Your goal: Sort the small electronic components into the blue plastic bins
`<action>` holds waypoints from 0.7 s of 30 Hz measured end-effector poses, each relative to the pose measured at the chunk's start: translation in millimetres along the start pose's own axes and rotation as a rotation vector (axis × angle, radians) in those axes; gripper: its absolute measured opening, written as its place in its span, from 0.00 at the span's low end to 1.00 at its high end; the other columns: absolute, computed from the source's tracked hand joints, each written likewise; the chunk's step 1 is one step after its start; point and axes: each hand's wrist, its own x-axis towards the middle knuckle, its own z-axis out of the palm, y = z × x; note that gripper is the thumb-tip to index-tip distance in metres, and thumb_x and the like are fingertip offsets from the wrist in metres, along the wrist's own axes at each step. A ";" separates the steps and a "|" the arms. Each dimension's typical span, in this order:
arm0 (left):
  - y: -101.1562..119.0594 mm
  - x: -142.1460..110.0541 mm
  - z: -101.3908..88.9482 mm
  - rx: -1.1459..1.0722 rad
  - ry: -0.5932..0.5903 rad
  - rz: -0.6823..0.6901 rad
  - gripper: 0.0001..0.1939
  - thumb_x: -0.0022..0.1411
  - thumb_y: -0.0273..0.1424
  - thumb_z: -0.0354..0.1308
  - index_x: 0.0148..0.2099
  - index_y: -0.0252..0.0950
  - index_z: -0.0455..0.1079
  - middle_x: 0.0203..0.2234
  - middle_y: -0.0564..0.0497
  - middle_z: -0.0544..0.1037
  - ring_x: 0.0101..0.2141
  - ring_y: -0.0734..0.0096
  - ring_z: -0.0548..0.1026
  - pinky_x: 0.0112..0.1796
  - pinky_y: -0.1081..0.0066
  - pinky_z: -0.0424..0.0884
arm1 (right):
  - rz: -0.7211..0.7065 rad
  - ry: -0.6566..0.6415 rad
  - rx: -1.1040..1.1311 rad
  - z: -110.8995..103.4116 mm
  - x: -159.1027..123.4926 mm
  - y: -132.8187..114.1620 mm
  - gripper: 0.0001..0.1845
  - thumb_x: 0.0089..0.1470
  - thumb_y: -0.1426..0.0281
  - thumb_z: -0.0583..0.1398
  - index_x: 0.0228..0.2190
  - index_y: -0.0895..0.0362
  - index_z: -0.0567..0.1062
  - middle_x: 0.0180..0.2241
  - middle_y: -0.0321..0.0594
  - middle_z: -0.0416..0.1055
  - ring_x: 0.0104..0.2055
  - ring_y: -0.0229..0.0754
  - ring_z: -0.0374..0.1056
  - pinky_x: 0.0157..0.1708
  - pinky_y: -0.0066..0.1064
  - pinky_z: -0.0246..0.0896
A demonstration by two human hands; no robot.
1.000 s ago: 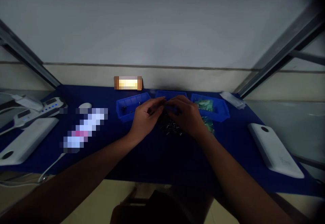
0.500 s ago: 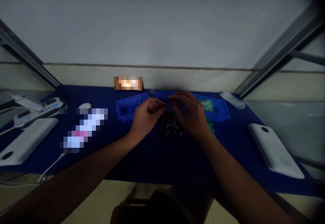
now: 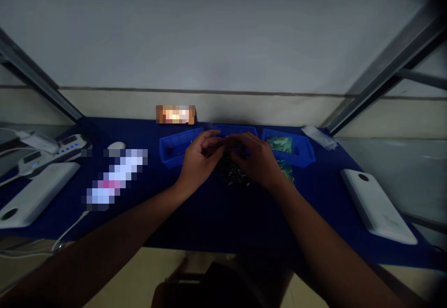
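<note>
My left hand [image 3: 202,156] and my right hand [image 3: 253,156] meet fingertip to fingertip over the middle of the blue table. Both are closed in a pinch, and whatever lies between the fingers is too small and dark to make out. Below them is a pile of small, shiny metal pieces that look like screws [image 3: 234,174]. Left of my left hand stands a blue bin [image 3: 171,159] with a few small dark pieces in it. Another blue bin [image 3: 303,152] to the right holds green packets [image 3: 281,144]. Behind my fingers a third blue bin [image 3: 235,130] is partly hidden.
White power banks lie at the left [image 3: 42,194] and right [image 3: 379,205]. A power strip [image 3: 56,152] with cables, a white mouse-like object [image 3: 116,146] and a blurred-out phone-like item [image 3: 117,180] are on the left. A clear plastic bag [image 3: 319,138] rests at back right.
My right hand has shifted slightly left, its fingertips now against those of my left hand. More of the right bin and its green packets shows. My left hand has barely moved.
</note>
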 end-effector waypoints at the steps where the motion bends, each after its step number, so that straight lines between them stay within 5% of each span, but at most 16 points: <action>1: -0.2 -0.1 0.7 -0.023 -0.006 -0.002 0.22 0.65 0.30 0.67 0.60 0.39 0.69 0.47 0.46 0.83 0.46 0.65 0.82 0.50 0.64 0.77 | 0.007 -0.004 -0.005 0.1 0.1 -0.8 0.24 0.59 0.79 0.63 0.55 0.50 0.77 0.43 0.40 0.80 0.45 0.46 0.76 0.47 0.38 0.73; 6: -0.3 -2.2 0.8 0.008 -0.002 0.016 0.25 0.66 0.33 0.67 0.63 0.42 0.68 0.54 0.45 0.79 0.47 0.65 0.81 0.47 0.67 0.77 | 0.021 -0.024 -0.051 -1.5 0.7 -5.8 0.25 0.60 0.79 0.60 0.55 0.49 0.78 0.42 0.41 0.77 0.42 0.44 0.75 0.44 0.36 0.72; 11: 5.8 -6.2 -2.3 0.169 -0.076 -0.026 0.17 0.73 0.39 0.60 0.59 0.41 0.76 0.37 0.49 0.83 0.34 0.68 0.80 0.37 0.69 0.76 | 0.069 0.110 -0.076 -2.2 1.1 -4.7 0.14 0.60 0.76 0.62 0.47 0.52 0.79 0.38 0.40 0.79 0.36 0.43 0.74 0.41 0.35 0.71; 15: 10.0 -6.2 -0.8 0.177 -0.124 -0.017 0.17 0.74 0.40 0.57 0.59 0.42 0.78 0.46 0.48 0.84 0.45 0.62 0.82 0.48 0.64 0.78 | 0.081 0.119 -0.069 -1.9 0.9 -2.1 0.05 0.61 0.72 0.65 0.41 0.53 0.78 0.37 0.39 0.79 0.36 0.43 0.73 0.41 0.36 0.70; 21: 3.8 -1.7 -0.8 0.055 -0.097 -0.074 0.17 0.69 0.40 0.64 0.56 0.39 0.79 0.53 0.46 0.83 0.52 0.58 0.82 0.55 0.59 0.77 | 0.008 0.056 -0.032 -1.6 0.5 -2.0 0.09 0.59 0.77 0.65 0.41 0.53 0.79 0.41 0.40 0.79 0.45 0.45 0.76 0.45 0.37 0.71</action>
